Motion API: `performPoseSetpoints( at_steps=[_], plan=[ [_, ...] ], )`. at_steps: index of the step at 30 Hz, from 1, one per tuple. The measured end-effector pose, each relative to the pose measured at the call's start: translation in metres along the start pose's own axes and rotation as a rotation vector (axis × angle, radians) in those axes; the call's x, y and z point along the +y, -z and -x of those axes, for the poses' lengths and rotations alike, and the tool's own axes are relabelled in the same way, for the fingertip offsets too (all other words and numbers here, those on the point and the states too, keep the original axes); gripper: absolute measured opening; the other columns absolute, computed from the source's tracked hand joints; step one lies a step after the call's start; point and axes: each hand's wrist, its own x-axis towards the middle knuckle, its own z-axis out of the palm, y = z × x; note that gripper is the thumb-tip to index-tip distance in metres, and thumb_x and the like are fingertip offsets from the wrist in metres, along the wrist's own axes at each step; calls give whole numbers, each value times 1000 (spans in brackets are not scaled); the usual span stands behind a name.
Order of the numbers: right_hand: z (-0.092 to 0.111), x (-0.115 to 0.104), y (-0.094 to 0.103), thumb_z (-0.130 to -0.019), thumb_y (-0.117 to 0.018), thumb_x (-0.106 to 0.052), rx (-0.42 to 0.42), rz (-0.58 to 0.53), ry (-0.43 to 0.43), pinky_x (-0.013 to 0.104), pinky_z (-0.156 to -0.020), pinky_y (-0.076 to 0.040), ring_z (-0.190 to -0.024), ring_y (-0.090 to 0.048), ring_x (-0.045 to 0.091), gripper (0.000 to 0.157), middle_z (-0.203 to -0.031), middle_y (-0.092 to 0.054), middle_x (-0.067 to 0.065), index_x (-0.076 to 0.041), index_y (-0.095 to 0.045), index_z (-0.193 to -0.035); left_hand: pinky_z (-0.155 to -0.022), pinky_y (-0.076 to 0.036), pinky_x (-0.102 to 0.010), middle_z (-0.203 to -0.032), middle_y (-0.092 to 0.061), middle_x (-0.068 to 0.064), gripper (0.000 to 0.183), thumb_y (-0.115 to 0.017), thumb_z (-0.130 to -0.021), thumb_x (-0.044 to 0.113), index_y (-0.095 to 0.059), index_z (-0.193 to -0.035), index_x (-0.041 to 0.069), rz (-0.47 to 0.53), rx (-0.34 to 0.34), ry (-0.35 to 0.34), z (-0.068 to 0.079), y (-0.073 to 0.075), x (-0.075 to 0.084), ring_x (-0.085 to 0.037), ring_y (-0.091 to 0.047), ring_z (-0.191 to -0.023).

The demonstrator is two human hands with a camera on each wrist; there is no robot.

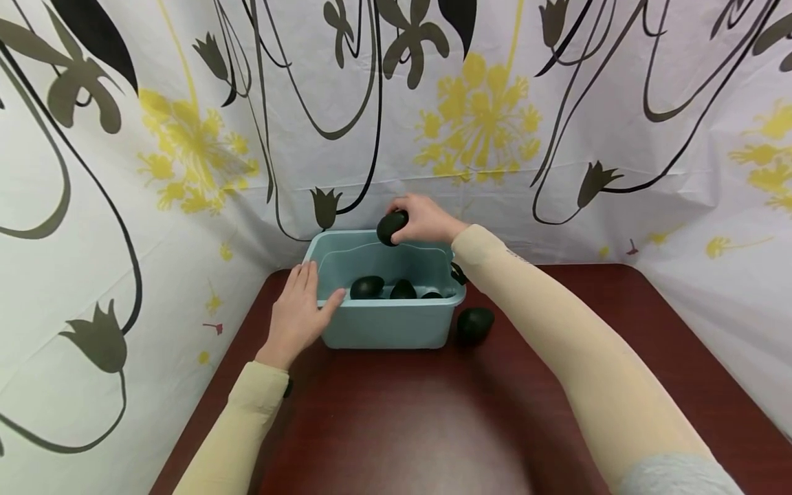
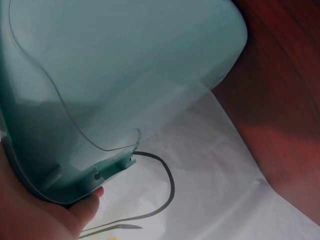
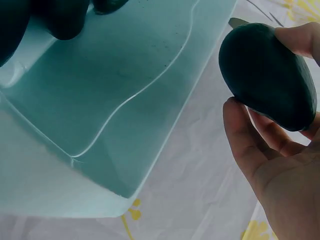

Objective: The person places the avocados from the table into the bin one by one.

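A dark green avocado is held between the thumb and fingers of my right hand, above the back rim of a light blue plastic tub. The right wrist view shows the same avocado clasped by the fingertips, apart from the tub wall. Inside the tub lie several dark avocados, partly hidden by its front wall. My left hand rests on the tub's left rim, its fingers straight and the thumb out over the front corner. In the left wrist view, that hand touches the rim.
Another avocado lies on the reddish-brown table, beside the tub's right side. Floral-patterned white cloth hangs behind and at both sides, close to the tub's back. A small dark thing shows under the right wrist.
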Motion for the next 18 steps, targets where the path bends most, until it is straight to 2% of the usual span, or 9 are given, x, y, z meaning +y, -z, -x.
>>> performPoseSetpoints(
  at_steps=[4,8,12,18],
  plan=[
    [-1,0,-4,-83,-79,-24,-35,-3,7,42,-85,-46,-102,-52,24,50,-122,-55,6,-16,-64,-130,-108,-38,-57,-161,-29,-21,98,-37,-97,73,-27,-157,-3,2,2,3,1,0,-1,-34,-23,-149],
    [0,2,-5,-85,-79,-22,-102,6,34,45,-95,-46,-116,-53,28,58,-132,-53,13,-12,-58,-139,-107,-38,-58,-160,-29,-21,98,-37,-97,72,-26,-157,-4,-1,-4,2,-1,0,-1,-34,-22,-149],
    [5,4,-4,-87,-80,-25,-156,-1,30,48,-100,-45,-130,-47,33,67,-144,-46,16,-16,-51,-146,-108,-38,-57,-161,-28,-21,97,-36,-97,73,-25,-157,-3,-2,-10,-1,-2,0,0,-34,-22,-149],
    [14,4,7,-88,-79,-28,-135,-27,8,48,-100,-45,-131,-48,38,69,-148,-44,16,-21,-47,-149,-109,-37,-57,-161,-28,-21,98,-36,-97,73,-25,-157,-3,-4,-7,-3,0,1,0,-34,-22,-149]
  ],
)
